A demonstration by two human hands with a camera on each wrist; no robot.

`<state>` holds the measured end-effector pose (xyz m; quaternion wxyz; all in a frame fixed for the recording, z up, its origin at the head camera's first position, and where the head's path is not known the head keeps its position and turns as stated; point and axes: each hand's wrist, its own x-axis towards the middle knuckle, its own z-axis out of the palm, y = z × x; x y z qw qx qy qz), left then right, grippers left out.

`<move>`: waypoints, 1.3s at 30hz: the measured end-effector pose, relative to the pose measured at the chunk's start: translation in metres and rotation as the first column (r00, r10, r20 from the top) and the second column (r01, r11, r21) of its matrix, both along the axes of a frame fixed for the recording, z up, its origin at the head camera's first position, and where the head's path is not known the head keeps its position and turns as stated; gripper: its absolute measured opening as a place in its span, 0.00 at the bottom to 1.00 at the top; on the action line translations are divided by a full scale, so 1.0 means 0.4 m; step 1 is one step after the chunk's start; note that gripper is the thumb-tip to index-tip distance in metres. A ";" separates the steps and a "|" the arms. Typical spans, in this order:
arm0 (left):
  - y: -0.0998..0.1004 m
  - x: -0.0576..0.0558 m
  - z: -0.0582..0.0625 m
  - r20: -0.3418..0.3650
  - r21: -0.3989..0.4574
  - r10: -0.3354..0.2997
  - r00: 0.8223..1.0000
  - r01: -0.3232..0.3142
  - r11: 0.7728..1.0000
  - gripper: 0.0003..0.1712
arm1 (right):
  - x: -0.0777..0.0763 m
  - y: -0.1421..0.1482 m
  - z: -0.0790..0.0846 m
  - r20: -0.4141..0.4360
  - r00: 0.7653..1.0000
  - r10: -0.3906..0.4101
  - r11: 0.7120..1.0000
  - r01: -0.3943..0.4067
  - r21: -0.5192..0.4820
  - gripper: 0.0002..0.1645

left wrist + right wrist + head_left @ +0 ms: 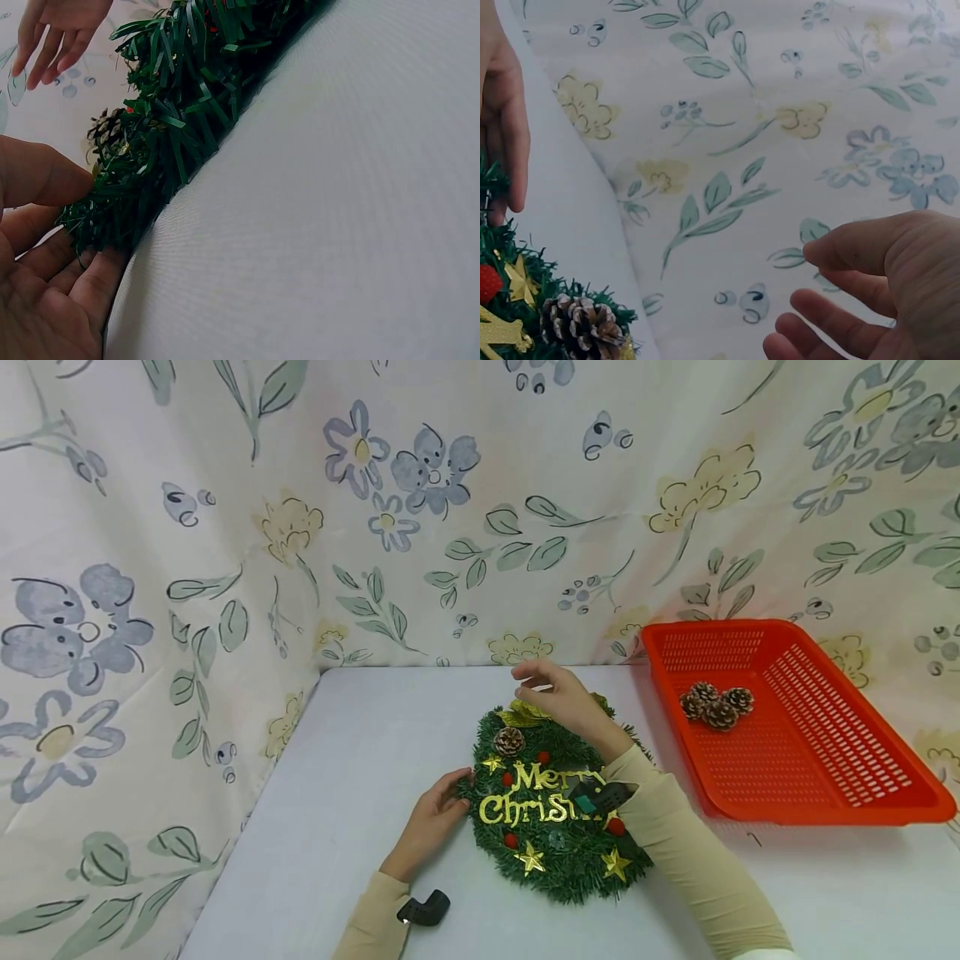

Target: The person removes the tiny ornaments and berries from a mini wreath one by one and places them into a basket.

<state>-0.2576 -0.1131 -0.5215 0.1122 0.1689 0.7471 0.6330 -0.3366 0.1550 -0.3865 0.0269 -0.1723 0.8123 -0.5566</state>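
Observation:
A green tinsel Christmas wreath point(558, 877) lies on the table, with gold "Merry Christmas" lettering point(517, 810), red balls, gold stars and a pinecone point(508, 741) on it. My left hand point(435, 814) grips the wreath's left edge; in the left wrist view its thumb point(52, 176) lies over the tinsel and the fingers are beneath. Above the wreath's far side, my right hand point(562, 697) hovers with loosely bent fingers and nothing between them. The right forearm covers part of the lettering and the wreath's right side. Gold leaves point(525, 714) show below the right hand.
To the right stands a red plastic basket point(825, 814) with slotted walls, holding several pinecones point(720, 714). A floral cloth point(480, 593) hangs behind and to the left of the white table point(360, 727). Each wrist wears a small black device.

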 end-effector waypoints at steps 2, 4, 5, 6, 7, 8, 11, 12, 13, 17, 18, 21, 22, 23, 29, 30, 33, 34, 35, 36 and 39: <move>0.000 0.000 0.001 -0.001 0.002 0.000 1.000 0.000 1.000 0.31 | 0.001 -0.003 -0.006 -0.003 1.000 0.004 1.000 -0.004 0.007 0.22; 0.001 0.000 0.002 -0.002 0.002 -0.002 1.000 0.002 1.000 0.31 | 0.001 -0.007 -0.012 -0.005 1.000 0.002 1.000 -0.002 0.013 0.21; 0.001 0.000 0.002 -0.003 0.002 -0.003 1.000 0.003 1.000 0.31 | 0.002 -0.008 -0.014 -0.007 1.000 0.005 1.000 -0.005 0.017 0.21; 0.001 0.000 0.002 -0.003 0.002 -0.004 1.000 0.004 1.000 0.31 | 0.003 -0.009 -0.017 0.002 1.000 0.003 1.000 -0.003 0.019 0.21; 0.001 0.000 0.002 -0.004 0.002 -0.004 1.000 0.004 1.000 0.31 | 0.004 -0.011 -0.020 0.009 1.000 0.002 1.000 -0.003 0.020 0.20; 0.001 0.000 0.002 -0.005 0.001 -0.004 1.000 0.004 1.000 0.31 | 0.004 -0.012 -0.023 0.015 1.000 0.004 1.000 -0.004 0.018 0.20; 0.000 0.000 0.001 -0.004 0.002 0.001 1.000 -0.001 1.000 0.31 | 0.004 -0.017 -0.032 0.041 0.999 0.014 1.000 -0.015 0.012 0.20; 0.000 0.001 0.000 -0.002 0.003 0.003 1.000 -0.003 1.000 0.31 | 0.003 -0.018 -0.035 0.049 0.999 0.013 1.000 -0.014 0.012 0.20; 0.000 0.001 0.000 -0.001 0.003 0.005 1.000 -0.005 1.000 0.31 | 0.003 -0.020 -0.039 0.050 0.999 0.017 1.000 -0.017 0.013 0.20; 0.001 0.002 0.002 0.009 0.005 0.012 1.000 -0.012 1.000 0.31 | 0.002 -0.023 -0.052 0.067 0.997 0.032 0.999 -0.033 0.016 0.21; 0.001 0.002 0.003 0.010 0.005 0.013 1.000 -0.013 1.000 0.31 | 0.002 -0.023 -0.055 0.072 0.997 0.033 0.999 -0.034 0.019 0.21; 0.001 0.004 0.005 0.015 0.009 0.015 1.000 -0.015 1.000 0.31 | 0.003 -0.023 -0.067 0.087 0.995 0.046 0.998 -0.049 0.029 0.20; 0.001 0.004 0.006 0.017 0.009 0.016 1.000 -0.016 1.000 0.31 | 0.003 -0.024 -0.071 0.091 0.995 0.049 0.998 -0.052 0.036 0.20; 0.001 0.004 0.006 0.016 0.009 0.014 1.000 -0.014 1.000 0.31 | 0.003 -0.024 -0.075 0.096 0.994 0.051 0.998 -0.056 0.043 0.20; 0.001 0.002 0.002 0.007 0.015 0.005 1.000 -0.005 1.000 0.31 | 0.003 -0.026 -0.096 0.076 0.996 0.049 0.992 -0.057 0.114 0.23; 0.001 0.001 0.001 0.007 0.015 0.006 1.000 -0.006 1.000 0.31 | 0.003 -0.027 -0.099 0.072 0.996 0.048 0.991 -0.056 0.124 0.24; 0.002 0.000 -0.002 0.007 0.014 0.008 1.000 -0.008 1.000 0.31 | 0.002 -0.028 -0.106 0.066 0.997 0.046 0.987 -0.056 0.148 0.24; 0.002 -0.001 -0.003 0.007 0.015 0.007 1.000 -0.007 1.000 0.31 | 0.002 -0.029 -0.109 0.066 0.997 0.045 0.986 -0.055 0.156 0.24; 0.003 -0.001 -0.003 0.009 0.015 0.008 1.000 -0.008 1.000 0.31 | 0.003 -0.030 -0.110 0.068 0.997 0.045 0.985 -0.055 0.164 0.24; 0.003 -0.001 -0.003 0.009 0.016 0.007 1.000 -0.007 1.000 0.31 | 0.003 -0.030 -0.112 0.073 0.996 0.047 0.984 -0.058 0.167 0.24; 0.002 0.000 -0.001 0.009 0.021 0.003 1.000 -0.003 1.000 0.31 | 0.006 -0.030 -0.116 0.081 0.995 0.053 0.981 -0.067 0.185 0.25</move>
